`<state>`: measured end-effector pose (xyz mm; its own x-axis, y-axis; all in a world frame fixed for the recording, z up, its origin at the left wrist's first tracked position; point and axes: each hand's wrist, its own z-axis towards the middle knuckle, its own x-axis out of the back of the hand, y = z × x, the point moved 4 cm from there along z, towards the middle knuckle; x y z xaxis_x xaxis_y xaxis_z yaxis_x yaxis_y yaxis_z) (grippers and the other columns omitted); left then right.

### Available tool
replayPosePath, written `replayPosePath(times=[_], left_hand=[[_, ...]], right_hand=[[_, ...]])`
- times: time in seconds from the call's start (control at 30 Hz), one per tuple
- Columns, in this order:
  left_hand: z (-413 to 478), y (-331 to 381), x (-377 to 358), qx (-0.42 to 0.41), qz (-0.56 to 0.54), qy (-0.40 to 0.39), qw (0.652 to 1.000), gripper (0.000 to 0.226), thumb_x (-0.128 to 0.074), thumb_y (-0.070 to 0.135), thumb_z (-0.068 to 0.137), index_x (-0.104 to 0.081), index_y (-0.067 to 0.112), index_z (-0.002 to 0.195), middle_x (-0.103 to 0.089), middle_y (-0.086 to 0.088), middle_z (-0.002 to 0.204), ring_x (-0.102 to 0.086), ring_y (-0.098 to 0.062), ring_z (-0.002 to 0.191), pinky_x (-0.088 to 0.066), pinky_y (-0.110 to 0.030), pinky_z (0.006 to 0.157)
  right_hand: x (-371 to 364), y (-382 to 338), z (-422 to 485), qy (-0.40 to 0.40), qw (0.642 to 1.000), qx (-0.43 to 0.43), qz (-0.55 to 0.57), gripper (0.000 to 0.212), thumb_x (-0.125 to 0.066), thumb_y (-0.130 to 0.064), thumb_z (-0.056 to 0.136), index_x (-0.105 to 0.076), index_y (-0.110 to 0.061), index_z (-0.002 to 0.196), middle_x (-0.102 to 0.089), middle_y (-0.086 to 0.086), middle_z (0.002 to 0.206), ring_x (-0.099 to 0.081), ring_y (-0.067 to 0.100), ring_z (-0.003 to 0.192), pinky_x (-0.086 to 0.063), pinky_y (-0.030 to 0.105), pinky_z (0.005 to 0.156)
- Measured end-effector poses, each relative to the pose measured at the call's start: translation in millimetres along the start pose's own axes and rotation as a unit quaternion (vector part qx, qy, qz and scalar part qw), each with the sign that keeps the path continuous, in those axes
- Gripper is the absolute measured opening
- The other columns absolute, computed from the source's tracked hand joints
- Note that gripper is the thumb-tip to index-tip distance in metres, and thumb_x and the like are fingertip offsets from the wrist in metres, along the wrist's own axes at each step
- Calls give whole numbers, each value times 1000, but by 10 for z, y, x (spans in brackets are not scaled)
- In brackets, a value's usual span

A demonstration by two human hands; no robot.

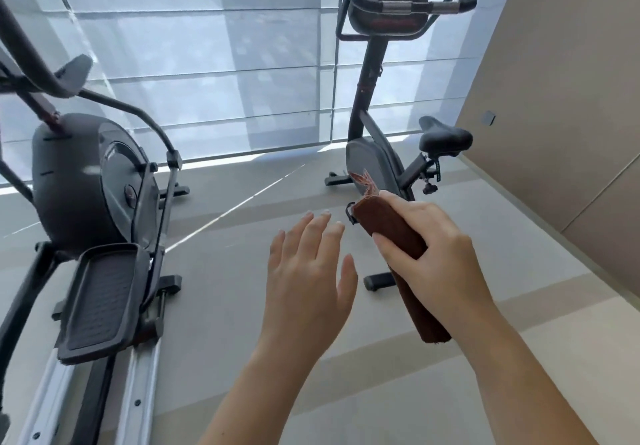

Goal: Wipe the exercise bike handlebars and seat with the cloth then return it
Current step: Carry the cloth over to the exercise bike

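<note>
Though the cloth (pixel 384 222) is in hand, it is well short of the bike (pixel 372 157) and touches no part of it.

- Cloth: brown, folded or rolled into a long strip. Its frayed end points toward the bike and its other end hangs back toward the person.
- Right hand (pixel 440 250): grips the cloth round its middle, thumb on the near face, fingers curled over the far side.
- Left hand (pixel 308 271): holds nothing. Fingers are straight and slightly spread, palm turned toward the cloth, just beside it but apart.
- Bike: stands ahead of the hands with the blinds (pixel 207 63) behind it and the wall (pixel 571 98) on its right.
- Handlebars (pixel 415 6): high at the bike's front end, far above both hands.
- Seat (pixel 446 136): at the bike's rear, nearer the cloth than the handlebars are, but clear of it.
- Elliptical (pixel 93 181): well to the bike's left, not involved.

Progress, as a judgement: early.
- The cloth has been fetched.
- Neither the handlebars nor the seat shows a streak or damp patch, though at this range that proves little.
- The folded cloth and the free hand moving in suggest it is about to be opened out or regripped.

Left to do:
- step up to the bike
- wipe the handlebars
- wipe the seat
- take the cloth back (its home spot is not in view)
</note>
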<state>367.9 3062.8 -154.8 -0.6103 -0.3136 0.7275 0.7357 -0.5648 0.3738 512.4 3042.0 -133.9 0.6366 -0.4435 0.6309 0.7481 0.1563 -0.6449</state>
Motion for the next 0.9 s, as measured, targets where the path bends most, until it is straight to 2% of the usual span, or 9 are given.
replayPosePath(times=[0.13,0.37,0.5,0.6,0.73,0.9], left_hand=[[585,-525,-142,-4,9,8,1000,33,-53,20,82,-60,5,110,-61,-14,118,-54,-33,114,-42,-54,94],[1336,-1070,-629,-4,6,-11,1000,32,-67,12,78,-61,4,109,-62,-15,117,-54,-34,114,-41,-55,95],[1892,-1303,-1012,-14,15,-3,1000,33,-59,17,77,-62,5,107,-63,-13,116,-55,-33,113,-41,-55,95],[2430,-1446,-1384,-23,22,-4,999,33,-59,17,78,-62,5,108,-63,-14,116,-55,-33,113,-36,-52,97],[3290,-1488,-1854,-34,8,-7,999,33,-69,10,76,-62,3,108,-62,-15,116,-54,-35,113,-40,-57,95],[4266,-1522,-2317,-48,-2,4,999,34,-68,11,77,-61,6,110,-61,-13,119,-52,-32,117,-38,-54,98]], right_hand=[[-412,29,665,5,1000,2,2,48,-63,-30,81,-51,-30,127,-57,-7,102,-54,1,87,-36,-2,79],[-846,436,1575,13,1000,-27,3,47,-62,-31,80,-51,-33,126,-56,-9,101,-53,-4,90,-36,-1,78],[-1075,751,2176,17,999,-27,17,46,-61,-33,80,-52,-34,125,-58,-8,104,-54,2,89,-41,5,77],[-1116,1101,2739,46,999,-26,14,46,-60,-34,80,-51,-35,125,-58,-7,102,-53,1,87,-39,3,77],[-1027,1534,3586,84,996,-29,6,44,-62,-29,81,-52,-33,124,-55,-6,96,-50,1,79,-35,-2,75],[-989,1891,4563,97,995,-8,5,44,-63,-28,80,-52,-37,123,-53,-11,94,-48,-13,87,-34,-2,77]])
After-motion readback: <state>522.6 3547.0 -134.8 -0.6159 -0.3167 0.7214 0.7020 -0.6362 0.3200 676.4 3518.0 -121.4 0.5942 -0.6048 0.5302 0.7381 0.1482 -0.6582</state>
